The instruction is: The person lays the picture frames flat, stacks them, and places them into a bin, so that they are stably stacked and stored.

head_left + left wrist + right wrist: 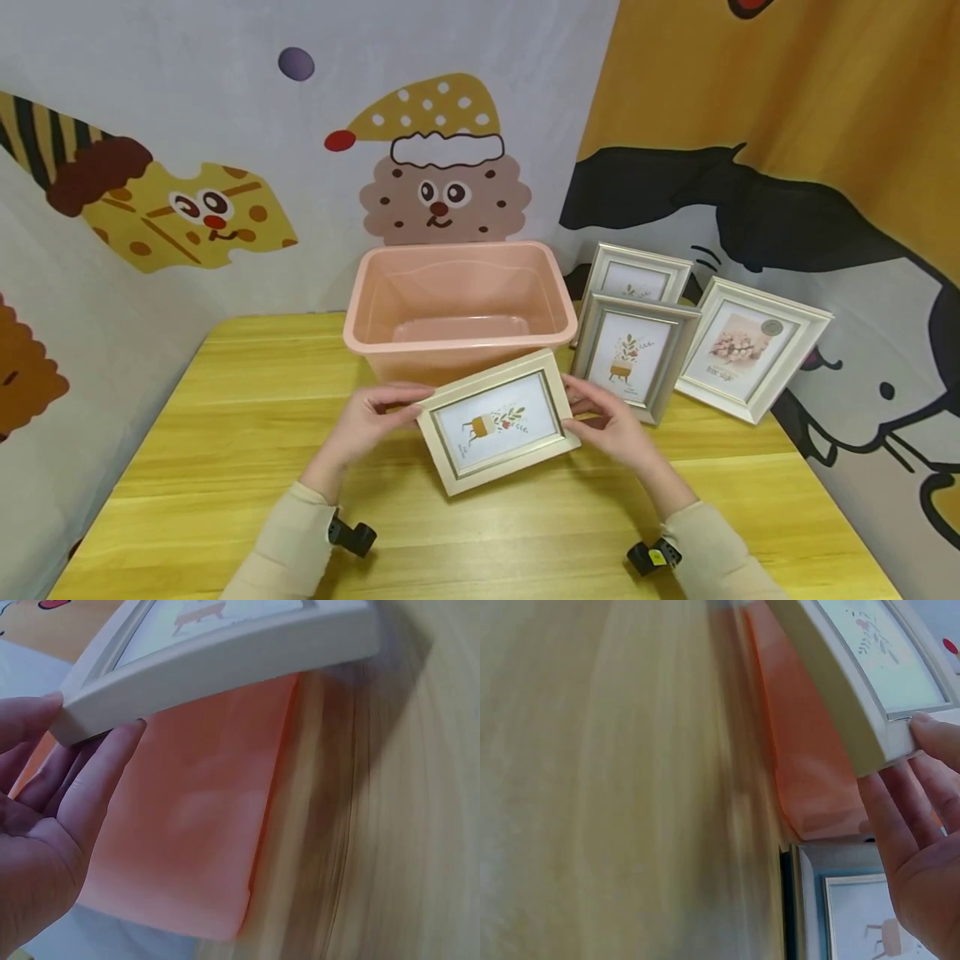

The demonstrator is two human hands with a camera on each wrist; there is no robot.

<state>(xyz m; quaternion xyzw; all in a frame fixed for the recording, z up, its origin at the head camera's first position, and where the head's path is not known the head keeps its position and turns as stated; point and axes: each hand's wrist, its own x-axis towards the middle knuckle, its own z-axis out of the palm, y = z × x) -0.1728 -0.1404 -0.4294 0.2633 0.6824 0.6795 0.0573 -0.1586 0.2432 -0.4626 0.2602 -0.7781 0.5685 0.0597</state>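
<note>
Your left hand (367,427) and right hand (617,427) pinched opposite ends of the cream frame (495,423), fingers (101,772) clamped on it, holding it tilted above the bench (465,550), before the pink bin (420,367).

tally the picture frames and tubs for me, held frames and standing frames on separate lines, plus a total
Held picture frame: 1
Standing picture frames: 3
Pink tub: 1
Total: 5
</note>
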